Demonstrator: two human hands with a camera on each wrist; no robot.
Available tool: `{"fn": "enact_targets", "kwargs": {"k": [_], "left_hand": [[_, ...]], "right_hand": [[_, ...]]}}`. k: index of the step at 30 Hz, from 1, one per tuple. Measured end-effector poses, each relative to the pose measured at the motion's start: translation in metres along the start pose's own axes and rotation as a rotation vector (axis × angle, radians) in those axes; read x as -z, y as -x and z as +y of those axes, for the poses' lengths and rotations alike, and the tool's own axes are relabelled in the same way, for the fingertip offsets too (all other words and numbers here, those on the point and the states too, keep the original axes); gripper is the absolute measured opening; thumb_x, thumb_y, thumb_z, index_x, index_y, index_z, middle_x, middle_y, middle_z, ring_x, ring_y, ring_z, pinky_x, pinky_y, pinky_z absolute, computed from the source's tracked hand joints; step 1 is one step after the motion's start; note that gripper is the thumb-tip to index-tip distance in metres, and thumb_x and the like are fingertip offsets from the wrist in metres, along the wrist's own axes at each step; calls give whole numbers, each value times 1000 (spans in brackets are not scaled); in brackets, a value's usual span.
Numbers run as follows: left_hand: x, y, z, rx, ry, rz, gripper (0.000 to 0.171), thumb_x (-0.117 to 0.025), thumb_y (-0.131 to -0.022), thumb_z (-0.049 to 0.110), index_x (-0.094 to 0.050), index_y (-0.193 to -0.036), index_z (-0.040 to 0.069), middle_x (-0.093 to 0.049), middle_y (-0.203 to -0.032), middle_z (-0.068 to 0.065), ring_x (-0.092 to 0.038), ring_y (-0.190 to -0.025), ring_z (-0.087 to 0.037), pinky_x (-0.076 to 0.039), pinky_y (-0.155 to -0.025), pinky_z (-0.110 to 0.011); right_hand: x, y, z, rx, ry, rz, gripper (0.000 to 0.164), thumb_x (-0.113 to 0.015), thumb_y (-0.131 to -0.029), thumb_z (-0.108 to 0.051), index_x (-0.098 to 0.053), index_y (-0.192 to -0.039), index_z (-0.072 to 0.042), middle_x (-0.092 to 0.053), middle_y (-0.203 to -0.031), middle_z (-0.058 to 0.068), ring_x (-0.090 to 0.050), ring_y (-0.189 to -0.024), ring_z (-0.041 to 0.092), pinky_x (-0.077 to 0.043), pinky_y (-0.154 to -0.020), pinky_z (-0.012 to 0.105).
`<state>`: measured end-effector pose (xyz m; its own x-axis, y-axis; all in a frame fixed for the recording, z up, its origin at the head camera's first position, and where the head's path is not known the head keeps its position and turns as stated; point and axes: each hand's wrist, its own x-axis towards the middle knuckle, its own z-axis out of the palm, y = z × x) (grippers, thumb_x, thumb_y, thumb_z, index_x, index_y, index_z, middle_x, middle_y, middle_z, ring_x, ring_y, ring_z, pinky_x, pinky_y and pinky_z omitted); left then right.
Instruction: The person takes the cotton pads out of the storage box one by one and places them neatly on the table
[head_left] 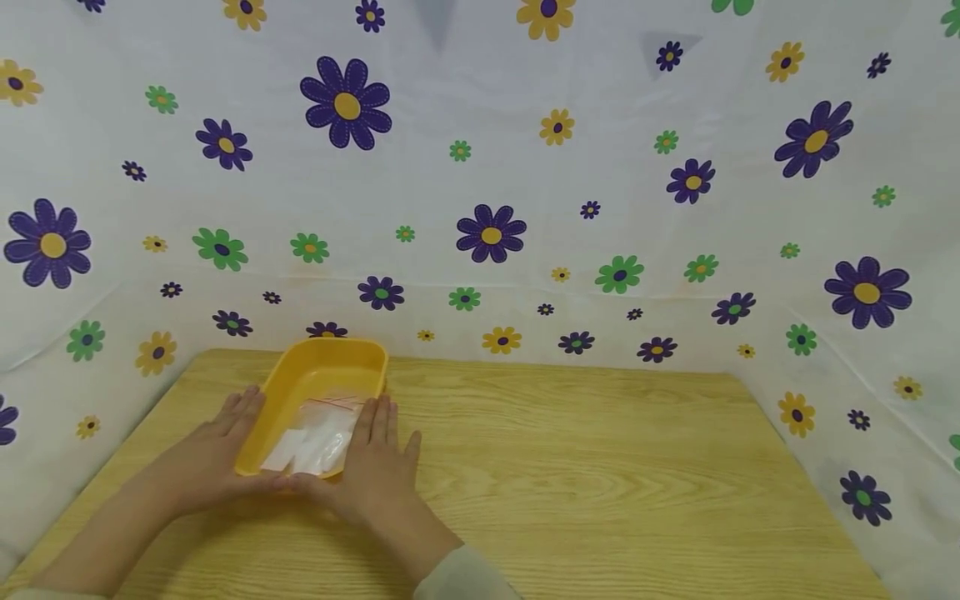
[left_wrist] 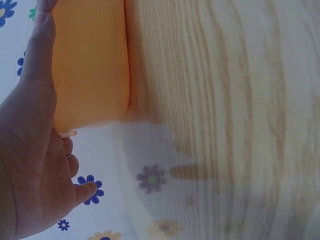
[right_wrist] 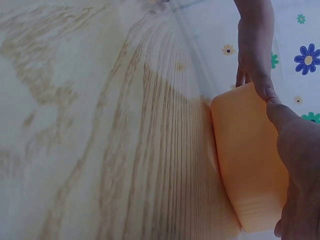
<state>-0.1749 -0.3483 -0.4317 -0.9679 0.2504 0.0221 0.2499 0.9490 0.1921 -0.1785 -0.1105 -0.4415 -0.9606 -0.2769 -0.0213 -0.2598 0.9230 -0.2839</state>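
Note:
A yellow plastic tray (head_left: 360,354) stands at the back left of the wooden table. Inside it lie clear zip bags (head_left: 330,429) with red seal lines and white contents. My left hand (head_left: 206,462) lies along the tray's left side, fingers straight and pointing away. On the opposite side, the straight fingers of my right hand (head_left: 378,471) rest against the right wall. Both thumbs meet at the near wall. In the left wrist view the tray (left_wrist: 90,60) shows its outer wall beside my palm; the right wrist view shows the tray (right_wrist: 250,160) between both hands.
The wood-grain tabletop (head_left: 600,467) stretches to the right of the tray. A white cloth (head_left: 420,183) printed with purple, yellow and green flowers hangs behind the table and along both sides, close to the tray's far end.

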Motion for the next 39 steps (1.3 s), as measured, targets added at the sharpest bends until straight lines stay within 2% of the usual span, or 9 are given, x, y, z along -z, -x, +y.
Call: {"fn": "enact_targets", "kwargs": {"k": [5, 10, 23, 39], "left_hand": [[-1, -2, 5, 12, -4, -14, 124, -61, -79, 77, -4, -159, 2, -8, -165, -26, -14, -147, -52, -24, -110, -72], [-2, -4, 8, 2, -4, -15, 124, -59, -79, 79, -5, -159, 1, -7, -165, -24, -14, -147, -53, -25, -110, -72], [-4, -10, 17, 1, -7, -20, 124, -58, -79, 80, -6, -160, 1, -6, -165, -24, -14, -147, -52, -24, -111, -71], [-5, -14, 29, 1, 18, -23, 126, -56, -78, 83, -6, -159, 0, -6, -165, -24, -12, -148, -51, -23, -112, -70]], "right_hand": [[1, 1, 5, -4, -23, -12, 134, -24, -65, -102, 0, -161, -11, 4, -168, 10, 1, -155, 24, -18, -120, 61], [2, 1, 10, -8, -34, -11, 136, -23, -63, -103, -1, -161, -11, 4, -168, 9, -1, -155, 25, -17, -120, 61], [7, 4, 21, -3, 3, -8, 135, -22, -65, -102, -2, -161, -10, 4, -168, 10, -1, -155, 26, -19, -120, 61], [16, 7, 32, -2, -26, -16, 132, -31, -69, -99, -4, -161, -10, 3, -168, 11, -3, -155, 26, -18, -120, 61]]}}
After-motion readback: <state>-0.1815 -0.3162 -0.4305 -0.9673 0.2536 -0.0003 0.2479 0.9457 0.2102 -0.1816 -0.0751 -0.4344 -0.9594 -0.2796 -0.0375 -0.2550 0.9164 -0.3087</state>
